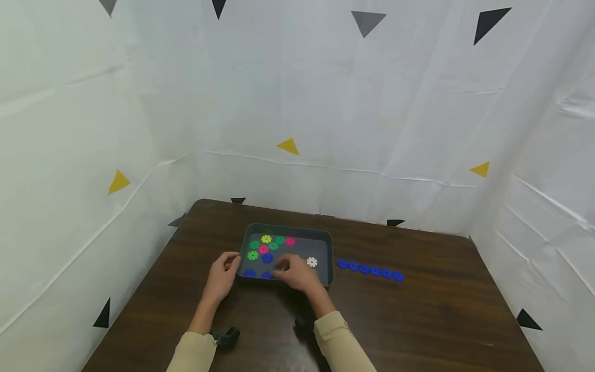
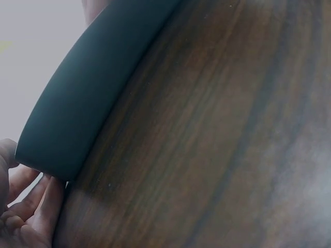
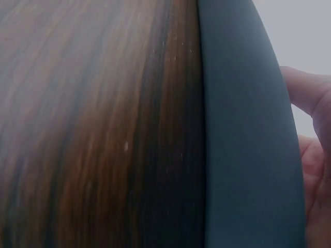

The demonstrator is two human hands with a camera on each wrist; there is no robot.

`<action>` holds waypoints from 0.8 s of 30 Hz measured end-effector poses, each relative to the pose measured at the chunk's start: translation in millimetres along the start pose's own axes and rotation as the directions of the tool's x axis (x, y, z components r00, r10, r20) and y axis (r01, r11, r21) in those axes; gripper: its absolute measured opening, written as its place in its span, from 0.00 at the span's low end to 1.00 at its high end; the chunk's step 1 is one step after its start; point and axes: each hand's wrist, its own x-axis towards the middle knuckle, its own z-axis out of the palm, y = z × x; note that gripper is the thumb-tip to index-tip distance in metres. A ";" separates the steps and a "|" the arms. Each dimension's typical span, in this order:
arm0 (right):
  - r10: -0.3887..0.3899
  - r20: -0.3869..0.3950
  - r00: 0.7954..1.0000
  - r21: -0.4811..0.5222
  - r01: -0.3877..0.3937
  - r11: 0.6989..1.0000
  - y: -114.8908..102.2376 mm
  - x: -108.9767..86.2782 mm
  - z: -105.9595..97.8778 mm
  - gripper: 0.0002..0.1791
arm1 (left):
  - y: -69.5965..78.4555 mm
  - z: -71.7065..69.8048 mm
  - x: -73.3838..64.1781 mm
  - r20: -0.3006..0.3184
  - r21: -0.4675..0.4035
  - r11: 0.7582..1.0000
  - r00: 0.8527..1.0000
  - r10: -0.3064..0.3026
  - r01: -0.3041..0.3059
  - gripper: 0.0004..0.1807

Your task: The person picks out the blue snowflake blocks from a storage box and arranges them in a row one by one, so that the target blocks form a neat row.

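Note:
A dark grey tray (image 1: 321,235) holds several small flower-shaped discs, among them a green disc (image 1: 252,255), a pink disc (image 1: 263,249), a white disc (image 1: 312,262) and a blue disc (image 1: 267,258). At the tray's near left corner my left hand (image 1: 221,276) grips the rim, the thumb by the edge and the fingers against the outer wall in the left wrist view. My right hand (image 1: 297,274) reaches over the near wall into the tray, fingers bent and slightly apart, close to another blue disc (image 1: 266,275). In the right wrist view the wall hides its fingertips.
On the table (image 1: 418,310), right of the tray, a row of several blue discs (image 1: 370,269) lies in a line. White sheeting with coloured triangles surrounds the table's back and sides. A dark strap (image 1: 226,339) sits at my left wrist.

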 end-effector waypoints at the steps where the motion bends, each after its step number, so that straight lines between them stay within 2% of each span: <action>1: 0.000 0.004 1.000 -0.002 0.000 1.000 -1.1 1.4 1.6 0.19 | -0.1 -0.7 -0.2 0.000 0.002 1.000 1.000 0.000 0.000 0.23; 5: 0.007 0.008 1.000 -0.025 -0.007 1.000 -4.0 6.6 7.7 0.17 | -0.7 -1.5 -0.1 -0.002 0.012 1.000 1.000 -0.001 0.001 0.23; 12: 0.033 0.002 0.999 -0.071 -0.033 0.997 -9.9 14.0 6.9 0.13 | 0.4 1.4 1.7 -0.008 0.007 1.000 1.000 0.001 -0.001 0.23; 24: 0.043 0.084 0.996 -0.098 -0.035 0.995 -13.3 18.3 2.8 0.07 | -0.7 3.7 2.3 -0.004 0.008 1.000 1.000 -0.001 0.001 0.23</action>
